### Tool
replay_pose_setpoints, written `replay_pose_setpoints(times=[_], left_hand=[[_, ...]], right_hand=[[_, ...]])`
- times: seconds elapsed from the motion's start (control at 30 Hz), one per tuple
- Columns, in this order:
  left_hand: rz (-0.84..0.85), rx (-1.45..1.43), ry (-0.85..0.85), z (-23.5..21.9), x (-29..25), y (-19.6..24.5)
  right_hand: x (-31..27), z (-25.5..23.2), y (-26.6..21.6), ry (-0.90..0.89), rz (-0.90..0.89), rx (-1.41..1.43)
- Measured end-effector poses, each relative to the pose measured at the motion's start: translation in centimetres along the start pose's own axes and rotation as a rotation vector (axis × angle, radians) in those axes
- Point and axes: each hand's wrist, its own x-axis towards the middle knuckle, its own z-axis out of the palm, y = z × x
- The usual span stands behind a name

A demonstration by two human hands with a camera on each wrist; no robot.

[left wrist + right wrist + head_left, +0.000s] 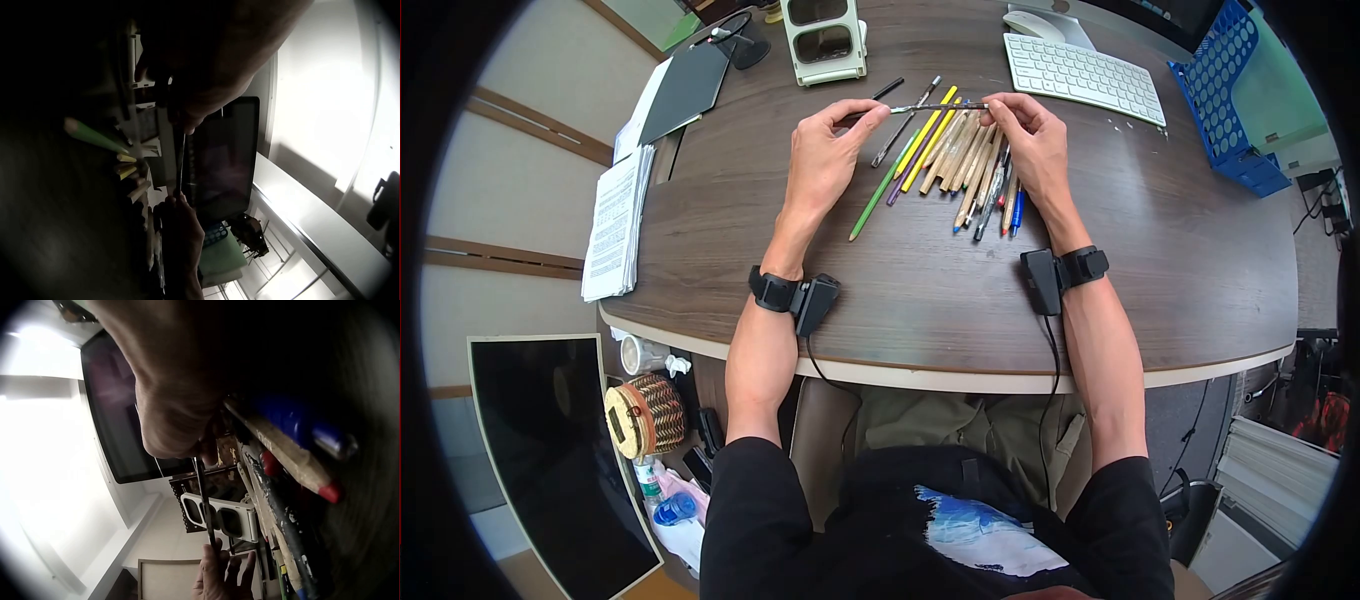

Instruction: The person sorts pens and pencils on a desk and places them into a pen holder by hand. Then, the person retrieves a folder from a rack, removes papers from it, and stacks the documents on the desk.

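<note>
Between my two hands a thin dark pen-like stick is stretched level above the desk, with a pale, shiny stretch near its left end. My left hand pinches that left end between thumb and fingers. At the other end, my right hand pinches the stick with thumb and forefinger. Below it lies a loose bunch of wooden colored pencils. A green pencil sticks out toward me on the left, near two yellow pencils. A blue pen lies at the right of the bunch.
A white keyboard and mouse sit at the back right, near a blue perforated basket. A cream stand rises behind my left hand. Stacked papers lie along the left edge.
</note>
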Motion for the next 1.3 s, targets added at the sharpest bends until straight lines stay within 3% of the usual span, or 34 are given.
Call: replay_pose_setpoints(times=[1.3], left_hand=[[-0.023, 0.038, 0.018, 0.11, -0.11, 0.18]], right_hand=[[-0.02, 0.07, -0.19, 0.000, -0.017, -0.013]])
